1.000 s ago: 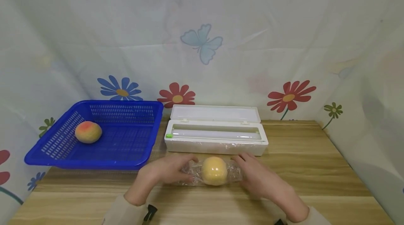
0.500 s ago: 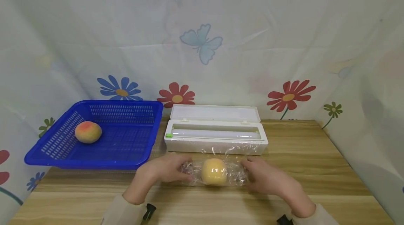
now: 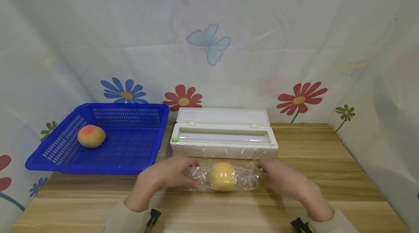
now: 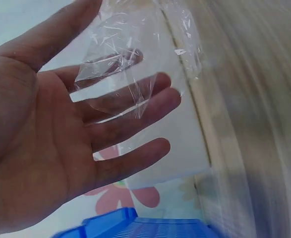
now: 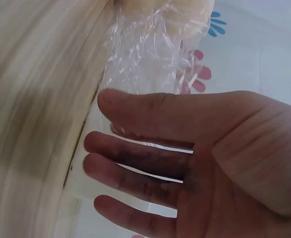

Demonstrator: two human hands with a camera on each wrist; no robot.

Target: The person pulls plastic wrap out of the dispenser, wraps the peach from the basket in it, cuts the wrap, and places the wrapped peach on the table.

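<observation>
A round yellow, peach-like fruit (image 3: 223, 177) sits on the wooden table, covered by clear plastic wrap (image 3: 247, 179) that spreads crumpled to both sides. At the wrap's left end is my left hand (image 3: 171, 172), thumb and fingers spread apart around the film. My right hand (image 3: 284, 178) is at the other end, its straight fingers and thumb right at the film's edge. In the right wrist view the thumb (image 5: 135, 111) overlaps the index finger, hiding most of it. Behind the fruit stands a white plastic wrap dispenser (image 3: 224, 151), lid raised, a roll inside.
A blue plastic basket (image 3: 114, 169) stands on the left with a yellow and red peach (image 3: 91, 136) in it. A flowered cloth backdrop (image 3: 248, 44) closes off the back and sides of the table (image 3: 327, 175).
My right hand has moved right, away from the fruit, and the wrap on that side has spread out wider. My left hand has shifted slightly left. The fruit has stayed about in place.
</observation>
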